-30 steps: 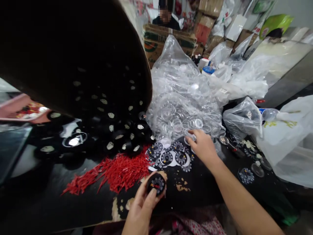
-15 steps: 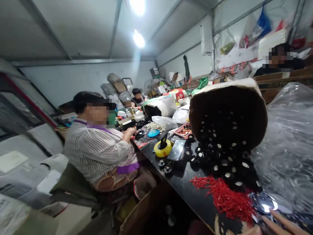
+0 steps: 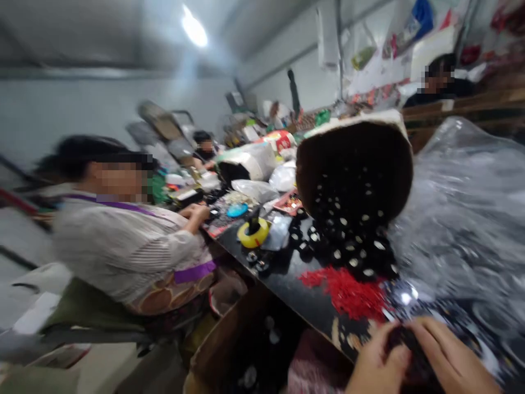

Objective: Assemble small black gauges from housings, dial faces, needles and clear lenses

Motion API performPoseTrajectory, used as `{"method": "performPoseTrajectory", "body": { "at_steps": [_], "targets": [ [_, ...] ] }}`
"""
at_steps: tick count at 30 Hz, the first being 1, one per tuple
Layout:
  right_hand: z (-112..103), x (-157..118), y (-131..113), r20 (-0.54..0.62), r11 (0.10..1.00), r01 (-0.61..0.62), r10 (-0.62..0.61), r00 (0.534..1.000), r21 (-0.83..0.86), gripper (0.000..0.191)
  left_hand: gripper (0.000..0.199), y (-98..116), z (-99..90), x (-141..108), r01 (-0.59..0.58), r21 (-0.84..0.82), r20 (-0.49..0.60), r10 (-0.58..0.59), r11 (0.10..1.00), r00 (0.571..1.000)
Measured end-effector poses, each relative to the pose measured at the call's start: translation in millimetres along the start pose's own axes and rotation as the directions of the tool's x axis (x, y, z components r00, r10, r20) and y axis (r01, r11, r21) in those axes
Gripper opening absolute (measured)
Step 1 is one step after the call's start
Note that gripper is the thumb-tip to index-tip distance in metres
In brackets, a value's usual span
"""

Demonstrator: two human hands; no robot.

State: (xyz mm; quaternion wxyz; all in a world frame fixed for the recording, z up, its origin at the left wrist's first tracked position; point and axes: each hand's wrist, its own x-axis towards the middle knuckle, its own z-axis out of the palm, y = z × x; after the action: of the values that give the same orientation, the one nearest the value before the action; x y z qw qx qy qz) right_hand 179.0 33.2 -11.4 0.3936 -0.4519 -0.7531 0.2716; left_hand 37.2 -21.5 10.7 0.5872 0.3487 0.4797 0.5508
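Low on the right, my left hand [image 3: 378,360] and my right hand [image 3: 453,353] are closed on a small dark part [image 3: 417,350] between them. Blur and my fingers hide its exact shape. Just beyond my fingertips lies a shiny, clear round piece [image 3: 404,294] that catches the light. A heap of thin red strips [image 3: 348,295] is spread on the black tabletop [image 3: 283,293] to the left of it. Behind the strips, many black round parts with pale spots [image 3: 353,241] spill from the mouth of a tipped sack [image 3: 404,164].
A large clear plastic bag [image 3: 463,202] with round clear pieces fills the right side. Yellow tape [image 3: 253,234] sits near the table edge. Below it stands an open carton [image 3: 209,342]. A co-worker in a striped shirt [image 3: 151,254] sits at the left; two other people are farther back.
The view has turned right and down, so the scene shifts left and up. Both my hands have come into view together around the dark part; before, mainly fingers showed near the shiny round piece.
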Motion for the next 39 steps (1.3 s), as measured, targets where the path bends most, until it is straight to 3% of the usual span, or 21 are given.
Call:
{"method": "performPoseTrajectory", "body": {
  "at_steps": [2, 4, 6, 10, 13, 15, 17, 20, 22, 23, 25, 27, 30, 34, 36, 39],
  "targets": [
    [-11.6, 6.5, -22.9, -0.023, 0.998, -0.068, 0.068, 0.997, 0.001, 0.041, 0.035, 7.1, 3.8, -6.7, -0.092, 0.278, 0.046, 0.082, 0.956, 0.996],
    [-14.3, 13.0, -33.3, -0.041, 0.997, -0.038, 0.035, 0.999, -0.065, 0.039, 0.034, 8.7, 2.8, -4.4, -0.047, 0.250, 0.088, 0.025, 0.967, 0.996],
    [-11.7, 15.6, -32.2, -0.033, 0.986, -0.109, 0.105, 0.994, -0.128, 0.037, 0.039, 2.4, -0.6, 3.2, -0.011, 0.221, 0.132, -0.019, 0.975, 0.991],
    [-8.6, 10.9, -25.5, -0.049, 0.976, -0.188, 0.184, 0.982, -0.105, 0.037, 0.041, -7.5, 0.6, 12.6, -0.075, 0.303, 0.214, 0.009, 0.950, 0.977],
    [-10.6, 10.7, -26.4, -0.048, 0.978, -0.200, 0.198, 0.979, -0.055, 0.037, 0.040, -0.9, 6.8, 13.9, -0.058, 0.330, 0.212, -0.014, 0.942, 0.977],
    [-13.7, 12.4, -28.1, 0.046, 0.976, -0.213, 0.215, 0.976, -0.039, 0.038, 0.037, 4.2, 2.0, 10.5, -0.018, 0.359, 0.178, -0.049, 0.933, 0.983],
    [-18.4, 12.9, -29.0, 0.194, 0.970, -0.242, 0.234, 0.953, 0.017, 0.036, 0.034, 5.7, -19.9, -0.2, 0.045, 0.404, 0.096, -0.092, 0.913, 0.991],
    [-25.9, 10.5, -26.2, 0.312, 0.944, -0.315, 0.270, 0.911, 0.101, 0.028, 0.036, 2.9, -84.2, -29.2, 0.143, 0.553, -0.135, -0.081, 0.821, 0.987],
    [-27.8, 8.5, -22.5, 0.318, 0.931, -0.352, 0.306, 0.897, 0.100, 0.026, 0.042, 3.2, -129.4, -47.2, 0.197, 0.741, -0.274, 0.021, 0.642, 0.961],
    [-27.1, 7.8, -20.6, 0.331, 0.928, -0.361, 0.312, 0.891, 0.097, 0.026, 0.044, 5.0, -145.6, -52.0, 0.187, 0.830, -0.282, 0.106, 0.525, 0.954],
    [-23.2, 6.8, -17.7, 0.376, 0.932, -0.343, 0.280, 0.883, 0.112, 0.024, 0.044, 11.6, -157.7, -47.6, 0.143, 0.925, -0.248, 0.274, 0.352, 0.929],
    [-18.0, 5.7, -15.3, 0.415, 0.943, -0.304, 0.225, 0.882, 0.134, 0.023, 0.040, 20.3, -143.3, -21.9, 0.073, 0.947, -0.185, 0.347, 0.312, 0.919],
    [-13.1, 3.2, -11.0, 0.402, 0.947, -0.293, 0.219, 0.889, 0.132, 0.023, 0.038, 33.2, -100.0, 44.7, -0.058, 0.912, -0.086, 0.328, 0.407, 0.941],
    [-13.7, 1.4, -5.7, 0.333, 0.944, -0.306, 0.252, 0.908, 0.119, 0.024, 0.047, 41.1, -63.4, 122.8, -0.059, 0.938, -0.059, 0.326, 0.341, 0.944],
    [-14.3, 2.3, -5.6, 0.318, 0.946, -0.305, 0.258, 0.912, 0.107, 0.024, 0.052, 40.0, -58.6, 140.1, -0.045, 0.951, -0.061, 0.327, 0.306, 0.943],
    [-13.2, 4.6, -6.9, 0.309, 0.947, -0.305, 0.261, 0.914, 0.103, 0.023, 0.053, 35.9, -57.4, 144.1, -0.038, 0.958, -0.057, 0.320, 0.285, 0.946]
  ]
}}
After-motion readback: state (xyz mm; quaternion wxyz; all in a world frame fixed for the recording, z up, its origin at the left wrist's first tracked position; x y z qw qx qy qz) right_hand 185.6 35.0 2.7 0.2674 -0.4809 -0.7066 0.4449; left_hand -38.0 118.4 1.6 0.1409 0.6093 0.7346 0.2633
